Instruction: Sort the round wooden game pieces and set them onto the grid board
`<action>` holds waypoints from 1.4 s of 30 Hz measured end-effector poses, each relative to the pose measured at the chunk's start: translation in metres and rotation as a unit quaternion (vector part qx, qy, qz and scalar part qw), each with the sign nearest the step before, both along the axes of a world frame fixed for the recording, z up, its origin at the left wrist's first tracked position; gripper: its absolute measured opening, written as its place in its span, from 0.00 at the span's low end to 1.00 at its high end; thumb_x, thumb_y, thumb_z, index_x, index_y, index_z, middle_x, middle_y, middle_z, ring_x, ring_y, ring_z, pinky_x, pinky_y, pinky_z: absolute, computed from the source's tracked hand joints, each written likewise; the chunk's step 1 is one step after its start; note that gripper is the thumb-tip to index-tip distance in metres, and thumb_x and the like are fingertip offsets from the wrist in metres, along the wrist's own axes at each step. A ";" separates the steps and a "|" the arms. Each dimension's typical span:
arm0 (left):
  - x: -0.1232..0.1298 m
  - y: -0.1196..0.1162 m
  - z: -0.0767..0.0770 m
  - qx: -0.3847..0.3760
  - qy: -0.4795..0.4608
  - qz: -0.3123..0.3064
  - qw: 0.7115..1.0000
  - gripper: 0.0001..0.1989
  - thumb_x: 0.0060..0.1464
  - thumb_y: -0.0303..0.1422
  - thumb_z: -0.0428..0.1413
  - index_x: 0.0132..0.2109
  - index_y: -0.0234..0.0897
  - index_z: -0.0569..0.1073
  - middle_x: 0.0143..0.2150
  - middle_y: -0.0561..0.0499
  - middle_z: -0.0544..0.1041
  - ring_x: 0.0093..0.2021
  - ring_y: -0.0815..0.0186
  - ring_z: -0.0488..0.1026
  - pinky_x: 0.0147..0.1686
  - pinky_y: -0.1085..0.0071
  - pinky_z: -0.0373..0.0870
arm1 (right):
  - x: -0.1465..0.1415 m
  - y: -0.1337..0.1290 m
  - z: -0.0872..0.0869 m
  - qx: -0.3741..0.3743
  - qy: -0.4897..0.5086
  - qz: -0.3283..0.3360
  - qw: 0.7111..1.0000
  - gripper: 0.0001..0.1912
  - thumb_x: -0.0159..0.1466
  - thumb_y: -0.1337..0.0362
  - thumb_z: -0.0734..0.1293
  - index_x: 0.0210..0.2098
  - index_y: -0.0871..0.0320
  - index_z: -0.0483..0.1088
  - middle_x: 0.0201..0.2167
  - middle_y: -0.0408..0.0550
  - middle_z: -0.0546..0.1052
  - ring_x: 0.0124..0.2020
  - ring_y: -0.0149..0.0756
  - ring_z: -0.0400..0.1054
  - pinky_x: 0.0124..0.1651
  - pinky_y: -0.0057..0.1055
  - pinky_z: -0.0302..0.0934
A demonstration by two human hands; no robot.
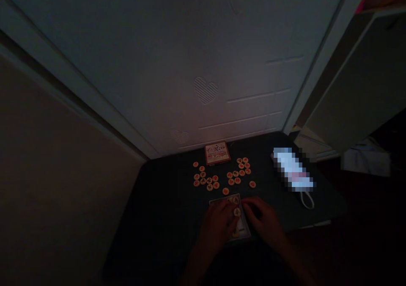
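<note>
A shallow, light-rimmed box (246,231) lies at the table's near edge with several round xiangqi pieces in it. My left hand (218,220) reaches over its left side, fingers bent and closed at a xiangqi piece (237,212). At the right rim is my right hand (261,214), its thumb and fingers curled in against the box's edge. Another xiangqi piece (235,200) shows near the box's far end. Dim light and my left hand hide part of the box's inside.
Several loose xiangqi pieces (209,180) lie beyond the box, in a left and a right group (242,173). Behind them is a printed lid (217,153) near the white panel (165,66). A bright phone (293,169) with a strap loop rests on the dark table (152,218).
</note>
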State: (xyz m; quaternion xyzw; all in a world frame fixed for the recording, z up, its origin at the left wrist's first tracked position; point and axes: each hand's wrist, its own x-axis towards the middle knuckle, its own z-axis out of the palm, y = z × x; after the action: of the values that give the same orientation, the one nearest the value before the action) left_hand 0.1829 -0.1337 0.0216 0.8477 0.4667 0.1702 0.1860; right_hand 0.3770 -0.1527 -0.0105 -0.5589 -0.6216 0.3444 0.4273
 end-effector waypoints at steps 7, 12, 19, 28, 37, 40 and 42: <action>0.001 0.002 -0.003 0.019 -0.005 0.011 1.000 0.15 0.60 0.32 0.59 0.54 0.45 0.74 0.53 0.47 0.80 0.53 0.53 0.76 0.55 0.54 0.71 | 0.000 0.000 0.002 0.003 -0.003 -0.001 1.000 0.12 0.69 0.57 0.63 0.42 0.53 0.77 0.40 0.49 0.81 0.41 0.41 0.77 0.48 0.36 0.69; 0.001 0.003 -0.001 0.013 -0.012 0.008 1.000 0.11 0.60 0.31 0.59 0.51 0.44 0.75 0.51 0.47 0.81 0.51 0.54 0.77 0.53 0.55 0.72 | 0.000 0.000 0.004 0.007 -0.002 -0.003 1.000 0.12 0.70 0.58 0.62 0.42 0.53 0.77 0.40 0.49 0.82 0.42 0.41 0.77 0.47 0.34 0.69; 0.005 0.003 0.000 0.008 0.005 0.021 1.000 0.10 0.59 0.29 0.60 0.48 0.43 0.75 0.50 0.49 0.81 0.51 0.56 0.77 0.53 0.56 0.73 | 0.000 0.000 -0.004 0.014 -0.007 0.003 1.000 0.12 0.70 0.57 0.63 0.42 0.53 0.77 0.40 0.49 0.82 0.41 0.40 0.77 0.47 0.34 0.69; 0.006 0.002 0.010 0.007 0.029 0.008 1.000 0.09 0.61 0.29 0.57 0.49 0.43 0.75 0.50 0.50 0.80 0.50 0.57 0.77 0.52 0.57 0.74 | 0.000 0.000 -0.004 0.016 -0.009 0.003 1.000 0.11 0.70 0.58 0.63 0.42 0.53 0.76 0.40 0.48 0.82 0.41 0.40 0.77 0.48 0.34 0.69; -0.013 -0.001 0.018 -0.006 -0.003 0.018 1.000 0.10 0.64 0.31 0.54 0.50 0.45 0.76 0.49 0.50 0.80 0.49 0.60 0.77 0.51 0.61 0.74 | 0.000 0.000 -0.003 0.014 -0.014 0.003 1.000 0.11 0.69 0.59 0.63 0.42 0.53 0.77 0.39 0.49 0.81 0.40 0.40 0.76 0.45 0.33 0.69; -0.030 0.003 0.021 -0.014 -0.013 0.056 0.998 0.10 0.66 0.35 0.52 0.50 0.44 0.76 0.48 0.50 0.80 0.47 0.61 0.77 0.50 0.62 0.74 | 0.000 0.000 -0.002 0.008 -0.022 0.001 1.000 0.10 0.69 0.59 0.64 0.42 0.53 0.77 0.38 0.48 0.81 0.39 0.39 0.76 0.43 0.32 0.69; -0.043 0.006 0.022 -0.019 -0.017 0.093 0.995 0.11 0.66 0.36 0.52 0.51 0.43 0.75 0.45 0.50 0.80 0.45 0.61 0.77 0.48 0.63 0.74 | 0.000 0.000 -0.001 0.004 -0.023 0.002 1.000 0.10 0.68 0.59 0.65 0.42 0.53 0.77 0.38 0.47 0.81 0.39 0.39 0.76 0.42 0.32 0.69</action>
State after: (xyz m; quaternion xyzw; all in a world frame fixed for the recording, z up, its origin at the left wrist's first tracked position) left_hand 0.1402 -0.1280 0.0432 0.7938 0.5438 0.1916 0.1935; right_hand 0.3766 -0.1525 -0.0114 -0.5639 -0.6339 0.3299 0.4140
